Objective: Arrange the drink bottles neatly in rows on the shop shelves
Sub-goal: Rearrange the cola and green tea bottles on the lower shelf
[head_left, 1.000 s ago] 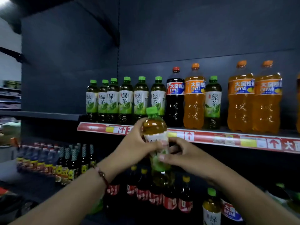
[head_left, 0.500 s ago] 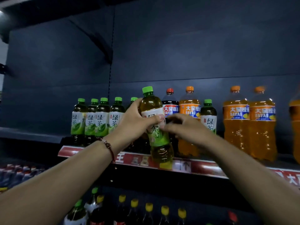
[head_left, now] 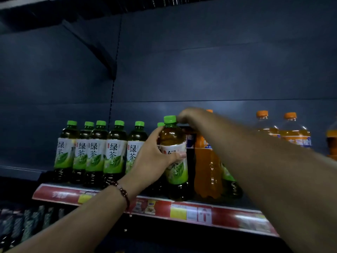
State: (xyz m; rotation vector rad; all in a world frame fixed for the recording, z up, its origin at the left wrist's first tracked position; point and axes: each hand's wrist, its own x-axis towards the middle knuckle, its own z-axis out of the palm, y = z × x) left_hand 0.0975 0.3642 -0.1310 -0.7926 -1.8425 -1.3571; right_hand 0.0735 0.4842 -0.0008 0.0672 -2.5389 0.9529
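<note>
My left hand [head_left: 151, 157] grips a green tea bottle [head_left: 173, 137] round its label. The bottle stands upright at the front of the shelf [head_left: 164, 207], just right of a row of several matching green tea bottles [head_left: 113, 152]. My right hand [head_left: 191, 117] reaches over it and curls round the top of a dark cola bottle [head_left: 190, 161] behind, hiding its cap. An orange soda bottle [head_left: 206, 170] stands directly right of the cola.
Another green tea bottle [head_left: 229, 183] is partly hidden under my right arm. Two large orange soda bottles [head_left: 264, 125] [head_left: 293, 132] stand further right. Small bottles [head_left: 27, 221] fill the lower shelf at the left. A dark back panel rises behind.
The green tea bottle went up from below the shelf and now stands on it. My right hand left that bottle and moved up to the cola bottle's top.
</note>
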